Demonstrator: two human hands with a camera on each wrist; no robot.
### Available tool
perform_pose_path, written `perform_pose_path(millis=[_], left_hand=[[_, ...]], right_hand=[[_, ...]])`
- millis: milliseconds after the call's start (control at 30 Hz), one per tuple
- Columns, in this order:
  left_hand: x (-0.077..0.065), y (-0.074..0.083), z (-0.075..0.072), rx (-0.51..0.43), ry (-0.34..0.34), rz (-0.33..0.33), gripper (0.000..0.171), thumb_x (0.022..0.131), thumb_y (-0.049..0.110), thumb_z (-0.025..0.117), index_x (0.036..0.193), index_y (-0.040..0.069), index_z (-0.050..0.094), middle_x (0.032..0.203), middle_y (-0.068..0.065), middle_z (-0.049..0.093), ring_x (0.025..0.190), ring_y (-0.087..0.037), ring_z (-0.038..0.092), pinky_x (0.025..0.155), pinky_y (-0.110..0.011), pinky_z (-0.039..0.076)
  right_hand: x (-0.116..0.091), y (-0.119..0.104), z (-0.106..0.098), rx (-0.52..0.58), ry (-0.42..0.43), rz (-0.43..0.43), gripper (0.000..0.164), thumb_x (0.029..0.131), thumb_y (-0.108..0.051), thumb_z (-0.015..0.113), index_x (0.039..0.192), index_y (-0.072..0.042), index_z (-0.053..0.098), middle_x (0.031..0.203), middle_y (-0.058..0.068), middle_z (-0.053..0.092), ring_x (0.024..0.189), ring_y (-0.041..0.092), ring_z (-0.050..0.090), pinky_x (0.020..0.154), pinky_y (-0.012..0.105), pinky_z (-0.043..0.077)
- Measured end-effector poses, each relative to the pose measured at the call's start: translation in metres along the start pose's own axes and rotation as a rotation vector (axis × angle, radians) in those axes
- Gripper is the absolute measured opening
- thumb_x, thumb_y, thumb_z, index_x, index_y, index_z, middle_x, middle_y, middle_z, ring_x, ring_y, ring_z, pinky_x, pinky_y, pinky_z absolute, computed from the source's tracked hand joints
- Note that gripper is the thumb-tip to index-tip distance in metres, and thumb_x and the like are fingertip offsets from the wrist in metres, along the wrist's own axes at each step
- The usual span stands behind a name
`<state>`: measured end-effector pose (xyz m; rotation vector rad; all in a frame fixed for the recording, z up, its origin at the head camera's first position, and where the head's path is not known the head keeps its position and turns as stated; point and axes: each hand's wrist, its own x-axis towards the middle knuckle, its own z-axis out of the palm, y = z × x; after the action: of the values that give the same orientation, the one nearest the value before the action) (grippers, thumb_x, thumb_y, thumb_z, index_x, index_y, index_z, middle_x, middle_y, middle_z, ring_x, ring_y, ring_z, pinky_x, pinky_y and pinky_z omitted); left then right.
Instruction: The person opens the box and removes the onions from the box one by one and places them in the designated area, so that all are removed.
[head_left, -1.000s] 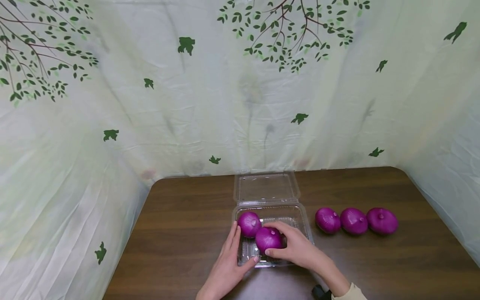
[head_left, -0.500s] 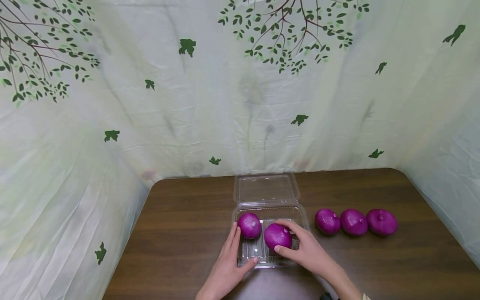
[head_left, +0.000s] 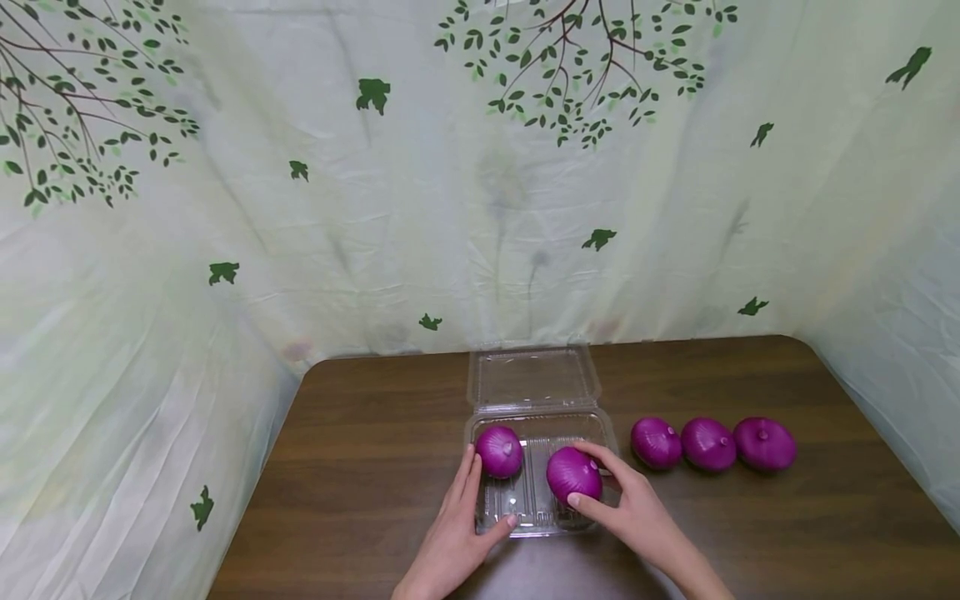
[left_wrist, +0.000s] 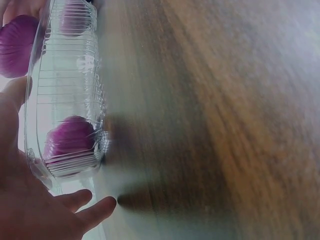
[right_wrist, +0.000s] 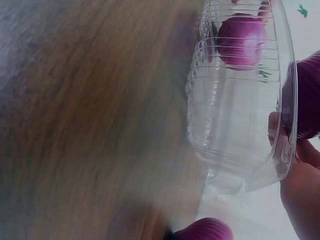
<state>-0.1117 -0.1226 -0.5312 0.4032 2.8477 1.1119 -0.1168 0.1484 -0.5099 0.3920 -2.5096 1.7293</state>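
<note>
A clear plastic clamshell container (head_left: 536, 527) stands with its lid folded back toward the wall. Inside, at the back left corner, sits a red onion (head_left: 498, 452), seen through the wall in the left wrist view. My right hand (head_left: 637, 512) grips a second red onion (head_left: 573, 475) between thumb and fingers, over the right half of the container. In the right wrist view this held onion (right_wrist: 306, 97) is up at rim height. My left hand (head_left: 461, 529) steadies the container, fingers straight along its left side and thumb at the front rim.
Three more red onions (head_left: 708, 443) lie in a row on the brown wooden table (head_left: 375, 467), right of the container. A pale curtain (head_left: 420, 208) with leaf prints hangs behind the table and along both sides.
My right hand has carried its onion rightward, away from the onion at the back left. The left hand, the container and the row of onions have stayed put.
</note>
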Motion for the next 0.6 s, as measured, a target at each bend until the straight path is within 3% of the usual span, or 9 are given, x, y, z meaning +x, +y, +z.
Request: perform_pose_path(millis=[367, 600], left_hand=[[0.001, 0.001, 0.0, -0.005, -0.008, -0.015, 0.097, 0.088, 0.056, 0.066, 0.159, 0.013, 0.016, 0.165, 0.005, 0.001, 0.146, -0.027, 0.017, 0.11, -0.055, 0.03], [0.001, 0.001, -0.001, -0.006, -0.02, -0.023, 0.098, 0.088, 0.057, 0.066, 0.159, 0.014, 0.014, 0.165, 0.007, -0.001, 0.147, -0.025, 0.015, 0.11, -0.054, 0.029]], right_hand=[[-0.006, 0.001, -0.005, 0.031, 0.046, -0.031, 0.062, 0.078, -0.027, 0.085, 0.133, -0.023, 0.057, 0.132, -0.003, 0.058, 0.114, 0.019, 0.058, 0.092, 0.034, 0.052], [-0.012, 0.002, -0.012, 0.03, 0.087, 0.013, 0.062, 0.078, -0.024, 0.085, 0.133, -0.026, 0.056, 0.13, -0.006, 0.058, 0.112, 0.02, 0.058, 0.092, 0.027, 0.05]])
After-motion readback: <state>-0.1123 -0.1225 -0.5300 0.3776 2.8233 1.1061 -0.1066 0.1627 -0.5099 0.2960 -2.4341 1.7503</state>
